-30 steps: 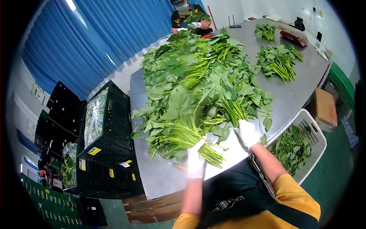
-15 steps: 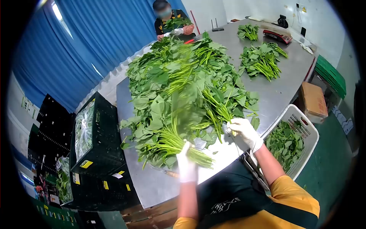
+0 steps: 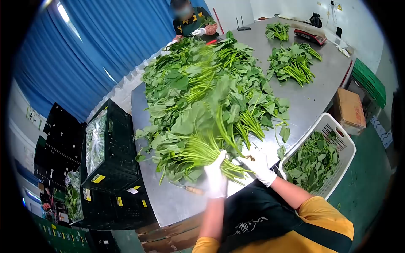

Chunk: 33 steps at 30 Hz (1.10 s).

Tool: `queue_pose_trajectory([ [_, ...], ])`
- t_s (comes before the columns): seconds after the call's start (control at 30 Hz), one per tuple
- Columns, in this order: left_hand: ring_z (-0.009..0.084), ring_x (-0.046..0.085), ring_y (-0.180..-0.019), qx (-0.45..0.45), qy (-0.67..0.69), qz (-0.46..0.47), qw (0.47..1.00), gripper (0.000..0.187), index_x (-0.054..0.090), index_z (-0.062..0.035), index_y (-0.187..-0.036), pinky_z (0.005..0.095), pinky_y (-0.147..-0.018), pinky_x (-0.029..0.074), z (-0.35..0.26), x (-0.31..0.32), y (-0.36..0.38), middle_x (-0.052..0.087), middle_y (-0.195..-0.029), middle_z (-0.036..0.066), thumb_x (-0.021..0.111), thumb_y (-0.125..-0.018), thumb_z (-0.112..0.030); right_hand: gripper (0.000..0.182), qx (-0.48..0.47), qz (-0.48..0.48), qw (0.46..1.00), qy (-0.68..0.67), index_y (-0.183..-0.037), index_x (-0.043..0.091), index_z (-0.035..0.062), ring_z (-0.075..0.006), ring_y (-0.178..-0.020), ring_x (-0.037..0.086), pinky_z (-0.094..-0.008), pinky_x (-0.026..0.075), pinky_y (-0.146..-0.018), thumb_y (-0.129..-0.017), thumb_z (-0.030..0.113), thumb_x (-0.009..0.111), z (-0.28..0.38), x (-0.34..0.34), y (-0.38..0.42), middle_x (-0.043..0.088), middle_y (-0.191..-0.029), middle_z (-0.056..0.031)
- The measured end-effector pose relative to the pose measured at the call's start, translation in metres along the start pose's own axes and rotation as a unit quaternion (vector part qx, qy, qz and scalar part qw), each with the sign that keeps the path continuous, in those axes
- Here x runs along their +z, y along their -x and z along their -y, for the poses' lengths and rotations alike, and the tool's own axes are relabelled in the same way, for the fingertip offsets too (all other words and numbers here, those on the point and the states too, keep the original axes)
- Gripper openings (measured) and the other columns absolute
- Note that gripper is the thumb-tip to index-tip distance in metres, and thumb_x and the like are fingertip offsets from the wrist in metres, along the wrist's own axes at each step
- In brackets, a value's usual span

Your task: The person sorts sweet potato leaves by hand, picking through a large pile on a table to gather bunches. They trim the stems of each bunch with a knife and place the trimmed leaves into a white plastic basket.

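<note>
My left hand [image 3: 216,179], in a white glove, is closed around a thick bunch of leafy greens [image 3: 200,151]; the long stems point toward me and right. Close beside the cut ends, my gloved right hand [image 3: 258,165] has its fingers curled in a pinch. A few leafy stems [image 3: 224,130], blurred by motion, run down to its fingertips. Beyond both hands a large heap of the same greens [image 3: 168,84] covers much of the metal table [image 3: 162,206]. A wooden handle [image 3: 193,190] lies by my left wrist, its other end under the leaves.
A white basket [image 3: 348,158] with loose greens stands at my right. Dark crates [image 3: 122,143] with bagged greens are stacked on the left. Smaller bunches [image 3: 295,65] and a red scale [image 3: 310,37] sit at the far right. A co-worker [image 3: 192,21] handles greens across the table.
My right hand has come left and down, close to the bunch in my left hand, with stems along. My left hand has shifted slightly right. The co-worker's hands have moved apart.
</note>
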<state>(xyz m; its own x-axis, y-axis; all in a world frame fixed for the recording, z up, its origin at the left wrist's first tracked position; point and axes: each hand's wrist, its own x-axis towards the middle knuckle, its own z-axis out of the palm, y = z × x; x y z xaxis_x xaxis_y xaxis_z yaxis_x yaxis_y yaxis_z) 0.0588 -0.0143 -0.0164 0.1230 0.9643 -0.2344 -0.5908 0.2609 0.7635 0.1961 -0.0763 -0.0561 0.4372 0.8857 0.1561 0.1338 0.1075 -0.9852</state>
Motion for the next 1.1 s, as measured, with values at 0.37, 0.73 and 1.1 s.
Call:
queue_pose_trajectory([
  [0.37,0.0177,0.062,-0.076,-0.022,-0.07,-0.009,0.997,0.031,0.059,0.0041,-0.104,0.0282,-0.07,0.053,0.006,-0.007,-0.005,0.064,-0.091,0.009,0.067,-0.075,0.012,0.012,-0.203,0.028,0.964,0.172,-0.076,0.065,0.0035,-0.0239,-0.056,0.056,-0.0337,0.044,-0.054,-0.073,0.012,0.073,0.001,0.0,0.014,0.058,-0.065,-0.0089],
  [0.73,0.0186,0.064,-0.08,-0.037,-0.085,0.052,0.994,0.036,0.06,0.0051,-0.106,0.0297,-0.071,0.054,0.003,-0.015,-0.007,0.065,-0.095,0.01,0.069,-0.072,0.012,0.021,-0.123,0.186,0.971,0.082,-0.1,0.068,-0.0008,-0.0155,-0.077,0.064,-0.028,0.05,-0.073,-0.086,0.015,0.064,-0.005,-0.006,0.001,0.068,-0.085,-0.0084],
  [1.1,0.0197,0.061,-0.093,0.077,-0.097,-0.009,0.992,0.039,0.06,0.0059,-0.113,0.0295,-0.085,0.049,0.009,-0.004,0.002,0.064,-0.106,0.011,0.067,-0.076,0.009,0.014,0.08,0.139,0.958,-0.238,-0.098,0.064,-0.0004,-0.0154,-0.082,0.061,-0.0267,0.048,-0.073,-0.091,0.011,0.061,-0.048,0.028,-0.018,0.065,-0.09,-0.0064],
])
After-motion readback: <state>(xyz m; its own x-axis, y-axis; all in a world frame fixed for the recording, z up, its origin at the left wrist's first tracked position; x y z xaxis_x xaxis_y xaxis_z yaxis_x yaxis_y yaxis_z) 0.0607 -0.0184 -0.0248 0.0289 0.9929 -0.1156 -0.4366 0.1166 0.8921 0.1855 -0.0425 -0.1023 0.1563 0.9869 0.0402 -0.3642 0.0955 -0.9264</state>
